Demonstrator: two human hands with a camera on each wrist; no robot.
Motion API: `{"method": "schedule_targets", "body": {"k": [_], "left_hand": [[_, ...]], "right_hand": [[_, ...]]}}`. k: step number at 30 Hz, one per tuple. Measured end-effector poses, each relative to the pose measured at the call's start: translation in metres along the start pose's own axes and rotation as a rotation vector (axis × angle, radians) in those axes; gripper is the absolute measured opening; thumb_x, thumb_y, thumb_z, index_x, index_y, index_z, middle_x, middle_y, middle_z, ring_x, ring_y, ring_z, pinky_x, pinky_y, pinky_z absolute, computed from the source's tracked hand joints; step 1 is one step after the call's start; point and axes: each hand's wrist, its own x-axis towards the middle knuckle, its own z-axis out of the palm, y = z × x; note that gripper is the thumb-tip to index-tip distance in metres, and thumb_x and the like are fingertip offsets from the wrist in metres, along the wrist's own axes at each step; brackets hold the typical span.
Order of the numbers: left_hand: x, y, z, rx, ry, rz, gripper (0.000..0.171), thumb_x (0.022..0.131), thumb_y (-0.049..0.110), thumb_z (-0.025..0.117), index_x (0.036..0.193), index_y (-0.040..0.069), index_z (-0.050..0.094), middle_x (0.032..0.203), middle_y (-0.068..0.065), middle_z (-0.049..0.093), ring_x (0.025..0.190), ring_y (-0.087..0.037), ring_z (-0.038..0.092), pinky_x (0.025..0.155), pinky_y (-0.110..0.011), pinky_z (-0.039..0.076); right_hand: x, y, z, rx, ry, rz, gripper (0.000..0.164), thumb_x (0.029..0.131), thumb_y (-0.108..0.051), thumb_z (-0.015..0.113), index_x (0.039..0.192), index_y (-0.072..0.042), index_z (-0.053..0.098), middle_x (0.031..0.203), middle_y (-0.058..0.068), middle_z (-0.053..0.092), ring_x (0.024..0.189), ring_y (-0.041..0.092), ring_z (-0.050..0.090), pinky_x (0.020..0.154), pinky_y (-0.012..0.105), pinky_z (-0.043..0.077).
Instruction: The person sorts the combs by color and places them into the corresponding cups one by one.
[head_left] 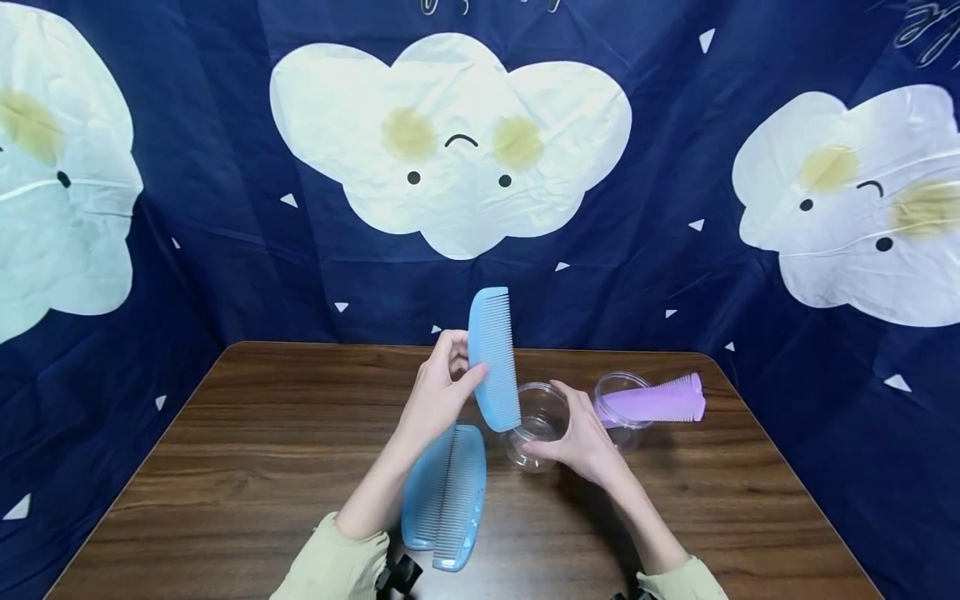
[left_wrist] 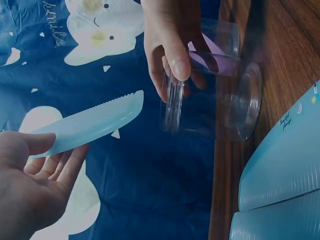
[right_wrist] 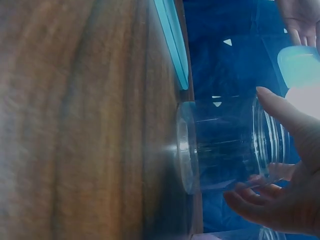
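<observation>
A light blue comb (head_left: 494,358) is pinched between the thumb and fingers of my left hand (head_left: 438,396), raised above the table with its teeth facing right. Its lower end overlaps the rim of a clear plastic jar (head_left: 534,429) in the head view. My right hand (head_left: 581,437) grips that jar around its threaded mouth, thumb on the near side. In the right wrist view the jar (right_wrist: 225,145) stands upright on the table, with nothing visible inside. Two more blue combs (head_left: 459,500) lie side by side, teeth together, below my left forearm.
Right of my right hand stands a second clear jar (head_left: 622,383) with a purple comb (head_left: 663,402) leaning in it, its toothed end sticking out to the right. The brown wooden table (head_left: 300,433) ends at a dark blue curtain (head_left: 240,275) with cloud faces.
</observation>
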Motion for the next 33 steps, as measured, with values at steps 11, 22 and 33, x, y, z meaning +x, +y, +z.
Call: {"method": "schedule_targets", "body": {"k": [11,22,33], "left_hand": [[0.010,-0.005,0.018,-0.009,-0.012,0.003,0.026,0.100,0.008,0.064,0.124,0.010,0.053,0.102,-0.011,0.072,0.085,-0.013,0.064,0.065,-0.024,0.050],[0.014,-0.018,0.034,-0.015,-0.061,-0.020,0.028,0.098,0.004,0.065,0.123,0.010,0.054,0.099,-0.014,0.071,0.082,-0.017,0.066,0.071,-0.028,0.058],[0.016,-0.024,0.042,0.053,-0.069,-0.033,0.029,0.096,0.004,0.069,0.121,0.011,0.056,0.103,-0.011,0.071,0.082,-0.014,0.067,0.068,-0.021,0.046]], "right_hand": [[-0.009,0.008,0.002,0.127,-0.015,0.009,0.110,0.061,-0.035,0.099,0.153,-0.010,0.042,0.150,0.015,0.052,0.140,0.030,0.048,0.118,0.052,0.038],[-0.015,0.012,0.005,0.239,0.004,0.024,0.109,0.060,-0.024,0.100,0.152,-0.010,0.042,0.150,0.014,0.053,0.139,0.030,0.052,0.118,0.051,0.038],[-0.016,0.016,0.006,0.333,-0.039,0.026,0.107,0.063,-0.020,0.100,0.152,-0.010,0.041,0.149,0.014,0.056,0.139,0.030,0.052,0.118,0.050,0.038]]}}
